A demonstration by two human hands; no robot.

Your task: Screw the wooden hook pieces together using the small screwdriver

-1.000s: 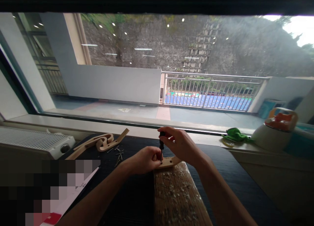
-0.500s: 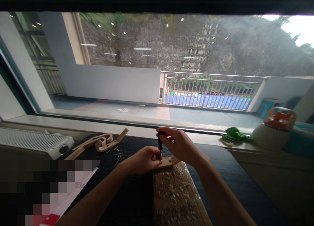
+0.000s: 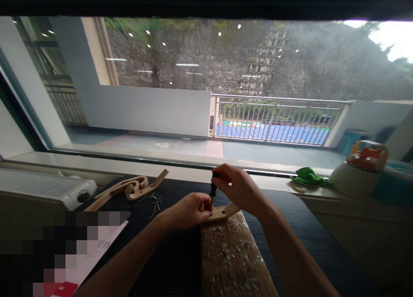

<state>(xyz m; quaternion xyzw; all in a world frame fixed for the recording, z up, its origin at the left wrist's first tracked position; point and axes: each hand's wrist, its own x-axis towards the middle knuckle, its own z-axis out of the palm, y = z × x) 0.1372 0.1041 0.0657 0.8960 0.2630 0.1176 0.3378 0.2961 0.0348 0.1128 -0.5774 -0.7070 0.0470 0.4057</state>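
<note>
My right hand (image 3: 237, 183) is closed round the black handle of a screwdriver (image 3: 213, 190), which leans slightly with its tip down at a hole in a pale wooden piece (image 3: 217, 213). The thumb and fingers of my left hand (image 3: 192, 208) are closed at the near end of that piece, beside the screwdriver tip; whether they pinch a screw there is hidden. The wooden piece has another dark hole and a bent end rising to the right. It lies on the far end of a long box wrapped in clear plastic (image 3: 234, 254).
Several loose screws (image 3: 155, 203) lie on the dark table (image 3: 274, 228), near more curved wooden pieces (image 3: 137, 187). A white heater (image 3: 48, 185) stands at the left. Beyond the table, a green cloth (image 3: 306, 176) and a white rounded container (image 3: 355, 174) sit by the window.
My right hand and the screwdriver's handle have shifted slightly to the right, so the tool leans more. My left hand and the wooden piece stay in nearly the same place.
</note>
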